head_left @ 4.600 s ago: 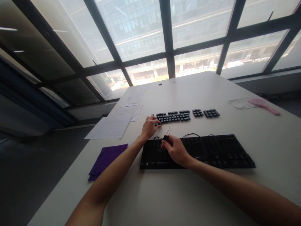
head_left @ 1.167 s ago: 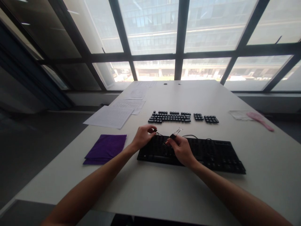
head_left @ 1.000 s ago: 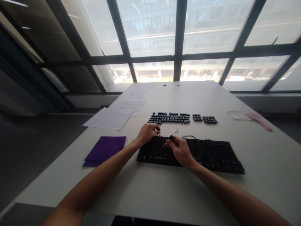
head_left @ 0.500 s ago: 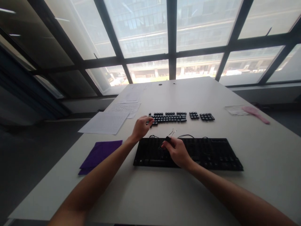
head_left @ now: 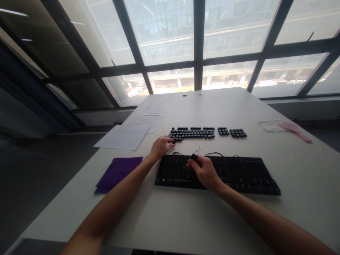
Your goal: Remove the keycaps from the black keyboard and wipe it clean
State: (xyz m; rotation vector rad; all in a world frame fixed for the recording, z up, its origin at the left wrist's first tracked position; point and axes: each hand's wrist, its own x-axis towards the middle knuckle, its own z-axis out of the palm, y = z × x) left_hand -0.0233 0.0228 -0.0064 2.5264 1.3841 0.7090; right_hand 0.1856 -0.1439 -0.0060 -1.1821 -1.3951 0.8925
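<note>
A black keyboard [head_left: 233, 173] lies on the white table [head_left: 186, 219] in front of me. Beyond it, loose black keycaps [head_left: 193, 132] are laid out in rows. My left hand [head_left: 160, 147] reaches to the near left corner of those rows, fingers pinched on a keycap there. My right hand [head_left: 203, 170] hovers over the keyboard's left part, closed on a small wire keycap puller [head_left: 195, 155] whose loops point away from me.
A purple cloth [head_left: 117, 170] lies left of the keyboard. Sheets of paper [head_left: 124, 136] lie at the far left. A pink brush [head_left: 293, 129] and a clear packet [head_left: 268, 125] sit at the right edge. Large windows rise behind the table.
My left hand went from the keyboard's top left corner out to the keycap rows and now rests at their near left corner. My right hand stayed over the keyboard with the puller.
</note>
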